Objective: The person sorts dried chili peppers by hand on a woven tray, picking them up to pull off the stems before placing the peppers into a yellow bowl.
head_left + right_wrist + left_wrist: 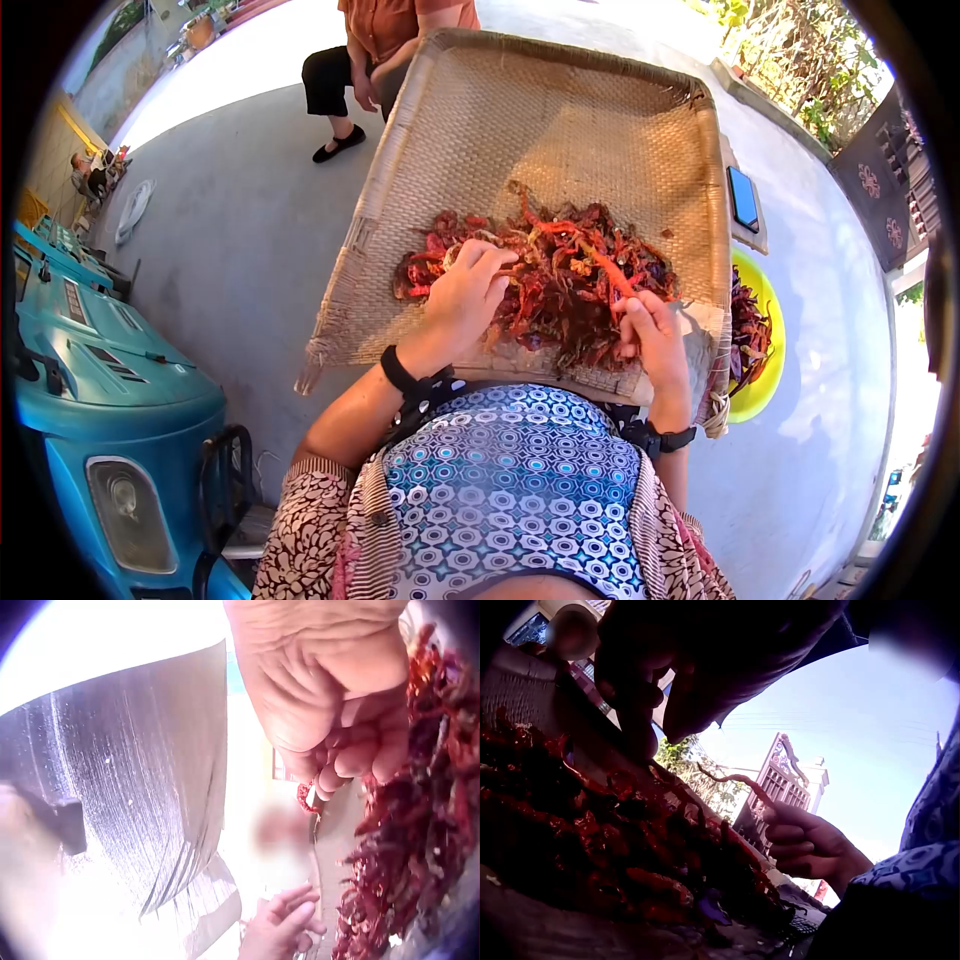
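Several dried red chili peppers lie in a pile [565, 290] at the near side of a woven tray [540, 110]. My right hand [655, 345] pinches one long red chili pepper [608, 268] between thumb and fingers at the pile's right. In the left wrist view this curved pepper [739, 778] points up and away from the fist. Over the left part of the pile is my left hand [470, 290], fingers loosely bent. Its thumb and fingertips stand apart in the left wrist view, with nothing between them.
Right of the tray stands a yellow-green basin [770, 375] of dark red chilies, with a phone [742, 198] beyond it. A person in an orange top [395, 30] sits at the far side. A teal vehicle [110, 400] stands at the left.
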### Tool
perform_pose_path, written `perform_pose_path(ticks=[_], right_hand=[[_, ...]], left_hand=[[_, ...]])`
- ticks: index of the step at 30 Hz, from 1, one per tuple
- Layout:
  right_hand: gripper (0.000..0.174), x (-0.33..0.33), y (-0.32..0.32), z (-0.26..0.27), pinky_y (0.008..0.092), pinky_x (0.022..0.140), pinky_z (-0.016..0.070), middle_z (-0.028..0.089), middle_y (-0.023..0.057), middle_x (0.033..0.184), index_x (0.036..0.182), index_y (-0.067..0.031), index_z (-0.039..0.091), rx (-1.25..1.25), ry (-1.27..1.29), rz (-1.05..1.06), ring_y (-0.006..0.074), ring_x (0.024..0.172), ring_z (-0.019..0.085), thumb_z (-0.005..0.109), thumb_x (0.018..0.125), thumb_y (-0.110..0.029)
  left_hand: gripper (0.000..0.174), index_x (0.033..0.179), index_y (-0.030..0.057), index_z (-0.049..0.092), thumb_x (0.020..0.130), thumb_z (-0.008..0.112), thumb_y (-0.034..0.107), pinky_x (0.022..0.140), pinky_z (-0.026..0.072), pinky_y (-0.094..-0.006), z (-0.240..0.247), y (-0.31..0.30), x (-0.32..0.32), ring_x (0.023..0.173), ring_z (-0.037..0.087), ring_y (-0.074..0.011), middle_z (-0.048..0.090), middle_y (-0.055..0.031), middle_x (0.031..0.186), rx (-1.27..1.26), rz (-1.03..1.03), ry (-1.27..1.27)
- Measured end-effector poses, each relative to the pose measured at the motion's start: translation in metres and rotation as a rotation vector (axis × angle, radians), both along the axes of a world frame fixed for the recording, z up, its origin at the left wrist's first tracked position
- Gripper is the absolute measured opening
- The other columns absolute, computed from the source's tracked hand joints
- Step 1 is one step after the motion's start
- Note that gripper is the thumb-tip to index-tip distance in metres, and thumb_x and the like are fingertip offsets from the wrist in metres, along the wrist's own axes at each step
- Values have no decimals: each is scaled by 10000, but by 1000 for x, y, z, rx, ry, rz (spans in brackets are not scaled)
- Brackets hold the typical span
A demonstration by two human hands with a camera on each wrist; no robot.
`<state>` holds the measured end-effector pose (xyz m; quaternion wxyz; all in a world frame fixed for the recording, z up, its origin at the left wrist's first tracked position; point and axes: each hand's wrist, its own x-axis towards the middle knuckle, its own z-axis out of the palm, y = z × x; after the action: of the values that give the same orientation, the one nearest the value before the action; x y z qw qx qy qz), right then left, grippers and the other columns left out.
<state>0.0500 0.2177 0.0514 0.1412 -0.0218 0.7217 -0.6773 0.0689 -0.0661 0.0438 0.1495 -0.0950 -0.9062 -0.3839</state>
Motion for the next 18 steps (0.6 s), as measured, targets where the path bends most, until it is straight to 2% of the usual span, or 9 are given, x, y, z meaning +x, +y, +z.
perform_pose_path(ticks=[4,6,7,9,12,13,16,18], right_hand=[[271,-2,56,1,242,514,439,487,-21,666,1059,-49,620,-362,156,-450,69,530,434,525,1025,-300],[286,-7,99,-9,237,549,421,504,-30,719,1100,-66,608,-691,155,-541,69,563,422,538,1015,-330],[288,-10,114,-16,233,559,410,508,-33,737,1118,-72,607,-785,182,-553,69,570,420,543,1011,-332],[298,-11,127,-20,225,579,386,515,-39,772,1155,-85,603,-972,232,-576,69,585,416,555,1003,-337],[303,-4,104,-19,222,577,383,527,-41,807,1189,-82,605,-759,148,-591,71,585,426,559,999,-314],[294,0,84,-16,230,565,408,544,-33,799,1212,-73,603,-681,135,-587,68,590,441,564,998,-272],[271,5,34,-9,231,541,414,556,-22,770,1199,-61,608,-281,229,-285,61,574,452,577,994,-235],[267,6,10,0,235,510,390,543,-19,701,1178,-48,611,-63,185,-41,59,543,459,606,982,-228]], left_hand=[[308,1184,115,621,882,614,55,717,537,-367,5,10,-18,899,634,-247,529,-87,1130,-195,-122,72],[311,1173,119,624,870,610,49,707,539,-386,-3,15,-29,910,635,-257,525,-86,1119,-304,-160,154],[258,1111,109,626,859,613,54,691,532,-399,-14,17,-37,898,638,-267,522,-92,1117,-282,-165,230],[203,1062,101,617,864,609,55,676,528,-401,-13,18,-40,874,636,-272,527,-81,1109,-335,-176,193],[137,1009,97,605,876,605,62,654,522,-403,-12,17,-40,846,635,-279,547,-65,1070,-330,-188,181],[118,995,97,601,881,604,65,646,520,-403,-11,15,-39,838,635,-282,555,-60,1052,-316,-193,183],[104,1000,101,598,899,605,79,633,519,-393,-2,14,-28,824,637,-278,578,-48,988,-309,-142,152],[103,1008,102,597,906,611,93,626,522,-383,6,13,-22,816,640,-279,583,-55,969,-256,-129,181]])
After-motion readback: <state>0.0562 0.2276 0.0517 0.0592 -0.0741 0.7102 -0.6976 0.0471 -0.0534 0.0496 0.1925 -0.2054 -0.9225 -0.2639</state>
